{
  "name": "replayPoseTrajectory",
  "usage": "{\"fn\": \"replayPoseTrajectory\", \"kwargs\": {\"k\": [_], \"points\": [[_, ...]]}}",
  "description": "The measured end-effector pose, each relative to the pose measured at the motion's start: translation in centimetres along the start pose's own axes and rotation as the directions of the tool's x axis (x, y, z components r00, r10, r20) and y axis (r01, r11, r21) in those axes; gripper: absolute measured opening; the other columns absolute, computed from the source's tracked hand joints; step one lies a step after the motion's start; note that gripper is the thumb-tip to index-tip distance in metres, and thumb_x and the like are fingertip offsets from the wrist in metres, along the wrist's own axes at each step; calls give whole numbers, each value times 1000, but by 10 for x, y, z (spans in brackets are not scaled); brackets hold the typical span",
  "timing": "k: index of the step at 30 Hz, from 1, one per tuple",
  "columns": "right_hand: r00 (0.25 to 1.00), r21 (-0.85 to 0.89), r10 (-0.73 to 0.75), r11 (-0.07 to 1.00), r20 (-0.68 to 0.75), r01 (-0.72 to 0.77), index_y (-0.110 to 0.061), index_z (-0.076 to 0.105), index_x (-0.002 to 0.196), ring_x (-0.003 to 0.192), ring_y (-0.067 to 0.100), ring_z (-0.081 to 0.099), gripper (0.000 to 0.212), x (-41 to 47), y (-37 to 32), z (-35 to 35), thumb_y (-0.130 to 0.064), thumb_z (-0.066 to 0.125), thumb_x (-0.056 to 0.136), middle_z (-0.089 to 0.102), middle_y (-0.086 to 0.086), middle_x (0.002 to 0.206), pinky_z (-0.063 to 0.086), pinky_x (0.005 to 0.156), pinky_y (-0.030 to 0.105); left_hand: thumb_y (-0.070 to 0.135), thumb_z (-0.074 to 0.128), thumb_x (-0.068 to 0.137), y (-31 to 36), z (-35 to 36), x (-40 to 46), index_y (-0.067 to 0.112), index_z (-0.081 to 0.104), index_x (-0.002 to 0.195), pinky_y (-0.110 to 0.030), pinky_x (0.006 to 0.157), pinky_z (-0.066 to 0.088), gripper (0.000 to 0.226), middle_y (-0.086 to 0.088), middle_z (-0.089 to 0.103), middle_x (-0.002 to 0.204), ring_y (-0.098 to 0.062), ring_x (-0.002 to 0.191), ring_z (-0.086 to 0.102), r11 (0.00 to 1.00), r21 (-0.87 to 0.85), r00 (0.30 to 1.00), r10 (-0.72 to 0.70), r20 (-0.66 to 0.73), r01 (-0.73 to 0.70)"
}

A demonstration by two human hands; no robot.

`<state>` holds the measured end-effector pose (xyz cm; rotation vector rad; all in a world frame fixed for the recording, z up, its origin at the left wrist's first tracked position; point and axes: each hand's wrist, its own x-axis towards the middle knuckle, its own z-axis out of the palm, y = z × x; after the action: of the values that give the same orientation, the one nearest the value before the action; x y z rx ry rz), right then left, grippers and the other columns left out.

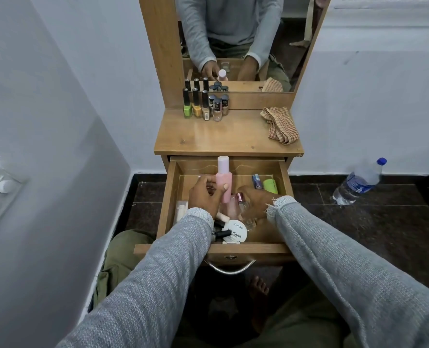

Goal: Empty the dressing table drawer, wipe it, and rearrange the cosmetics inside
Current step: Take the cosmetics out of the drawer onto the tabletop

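Now left hand (pixel 204 194) grips pink bottle (pixel 224 182) upright, fingers curled round it, above open drawer (pixel 281 169). Right hand (pixel 254 200) reaches down among bottles in drawer; its fingers hidden, grip cannot be told. Round white tub (pixel 236 231) near drawer front. Polish bottles (pixel 205 105) stand on counter (pixel 228 136), cloth (pixel 280 125) at right.

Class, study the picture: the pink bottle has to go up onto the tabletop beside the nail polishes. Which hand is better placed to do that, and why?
The left hand. It already grips the pink bottle, and the nail polishes stand on the tabletop's left side. The right hand is low in the drawer among small bottles.
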<state>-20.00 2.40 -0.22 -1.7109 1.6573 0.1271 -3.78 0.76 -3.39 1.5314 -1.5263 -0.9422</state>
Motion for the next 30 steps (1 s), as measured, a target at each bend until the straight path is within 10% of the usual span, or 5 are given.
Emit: {"fn": "replayPoseTrajectory", "kwargs": {"k": [11,15,30], "points": [[975,114,-160,977,-157,179,-24,37,126,75,11,58,59,-15,10,-17,-12,71,80,54,-4,87,50,57,19,25,74,81,11,-6,-4,17,58,97,-5,61,42,24,19,56,84,3,75,53,998,-53,998,20,-55,-23],[930,160,-215,949,-300,271,-34,34,130,76,19,61,67,-20,9,-42,-15,71,77,58,7,92,56,68,40,23,75,81,24,-11,-1,16,58,95,-5,62,43,23,18,58,83,4,75,54,991,-99,991,83,-102,-93],[562,148,-153,879,-813,453,-24,33,134,74,17,61,68,9,-31,-91,-5,66,78,56,2,98,53,67,22,28,75,79,77,-25,66,15,56,95,-23,74,48,28,5,62,91,-15,84,58,978,-50,961,189,-204,-203]]}}
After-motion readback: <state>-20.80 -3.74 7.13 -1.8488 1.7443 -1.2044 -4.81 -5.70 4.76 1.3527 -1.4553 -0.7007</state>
